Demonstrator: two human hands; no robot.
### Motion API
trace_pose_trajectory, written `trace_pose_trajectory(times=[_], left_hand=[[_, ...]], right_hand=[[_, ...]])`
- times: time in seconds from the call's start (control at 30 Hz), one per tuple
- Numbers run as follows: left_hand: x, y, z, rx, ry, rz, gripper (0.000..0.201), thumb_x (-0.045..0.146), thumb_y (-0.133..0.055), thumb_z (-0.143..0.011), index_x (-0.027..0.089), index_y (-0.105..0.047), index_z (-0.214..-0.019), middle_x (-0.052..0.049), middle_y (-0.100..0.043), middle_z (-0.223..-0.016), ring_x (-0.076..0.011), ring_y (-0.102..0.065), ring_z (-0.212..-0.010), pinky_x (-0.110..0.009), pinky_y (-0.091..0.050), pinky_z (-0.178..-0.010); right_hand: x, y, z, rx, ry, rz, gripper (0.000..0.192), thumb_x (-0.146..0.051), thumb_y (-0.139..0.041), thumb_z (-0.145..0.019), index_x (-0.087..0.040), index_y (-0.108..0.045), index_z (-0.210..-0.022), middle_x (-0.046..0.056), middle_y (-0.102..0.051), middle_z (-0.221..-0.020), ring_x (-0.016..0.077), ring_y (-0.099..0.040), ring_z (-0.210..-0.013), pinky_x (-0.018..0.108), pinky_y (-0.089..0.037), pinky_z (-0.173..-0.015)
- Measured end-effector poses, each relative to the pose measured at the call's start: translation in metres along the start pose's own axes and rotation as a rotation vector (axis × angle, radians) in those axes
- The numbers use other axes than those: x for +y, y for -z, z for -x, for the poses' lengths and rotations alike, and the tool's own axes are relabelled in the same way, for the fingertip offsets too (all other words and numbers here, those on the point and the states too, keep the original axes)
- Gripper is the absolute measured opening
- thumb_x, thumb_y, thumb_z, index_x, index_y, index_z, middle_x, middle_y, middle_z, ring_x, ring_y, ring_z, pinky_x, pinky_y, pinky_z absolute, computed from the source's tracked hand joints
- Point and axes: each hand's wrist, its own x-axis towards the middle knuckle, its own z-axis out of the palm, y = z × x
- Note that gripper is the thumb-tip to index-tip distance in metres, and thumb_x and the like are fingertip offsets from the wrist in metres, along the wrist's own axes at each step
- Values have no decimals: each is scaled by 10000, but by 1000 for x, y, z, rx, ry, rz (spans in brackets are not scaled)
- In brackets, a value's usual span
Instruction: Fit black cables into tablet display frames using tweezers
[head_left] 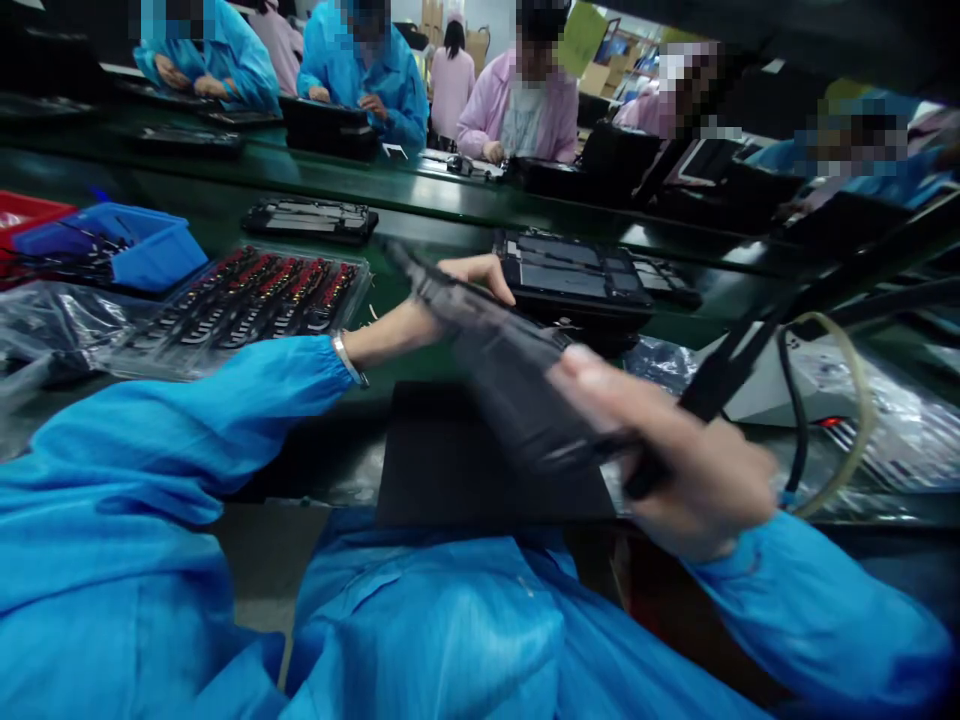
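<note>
While the dark flat panel (499,375) is being held across the middle of the frame, its long axis is running from upper left to lower right — the far end is being gripped by the left hand (465,285), fingers curled over its upper edge, and the near end by the right hand (690,470), fingers closed on the panel together with a thin black tool (720,375). The panel is blurred, tilted above a black mat (435,470) at centre bottom. A tray of small parts (247,300) is lying at left, well apart from both hands — the left being nearer
</note>
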Motion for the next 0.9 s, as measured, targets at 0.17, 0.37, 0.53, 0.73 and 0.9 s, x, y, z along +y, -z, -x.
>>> trace_pose_trajectory(times=[0.17, 0.37, 0.53, 0.73, 0.9], left_hand=[[-38, 13, 31, -91, 143, -66, 566, 358, -832, -717, 132, -642, -1200, -123, -764, -1022, -231, -748, -912, -298, -575, -787], [-9, 40, 96, -27, 478, -542, 228, 313, -599, -933, 147, -721, -1030, -46, -710, -793, -152, -664, -631, -256, -512, -682], [17, 16, 133, 29, 548, -594, 261, 359, -570, -962, 186, -727, -1077, -86, -690, -1084, -228, -642, -1052, -336, -457, -1023], [12, -13, 150, 95, 660, -431, 681, 468, -693, -859, 168, -503, -1440, -160, -483, -1515, -354, -462, -1372, -505, -336, -1188], [42, -32, 148, 274, 658, 142, 1046, 346, -725, -843, 231, -29, -1615, -154, -592, -1413, -242, -627, -1247, -358, -537, -1006]], right_hand=[[5, -19, 45, -332, 279, 273, 434, -170, -510, -1018, -327, -606, -1411, -7, -617, -1424, 228, -621, -1314, 446, -487, -1188], [38, -8, 88, -571, 426, 474, 612, -130, -374, -983, -205, -386, -1590, 59, -479, -1564, 290, -509, -1427, 478, -416, -1231], [87, -19, 91, -628, 724, 454, 613, -358, -409, -962, -186, -479, -1545, 63, -544, -1511, 363, -676, -1213, 425, -668, -799], [91, -33, 88, -590, 833, 482, 650, -346, -401, -951, -135, -438, -1564, 128, -528, -1522, 349, -713, -1148, 412, -667, -764], [58, -43, 73, -571, 556, 311, 632, -132, -438, -969, -187, -375, -1595, 94, -472, -1573, 302, -496, -1437, 471, -397, -1234]])
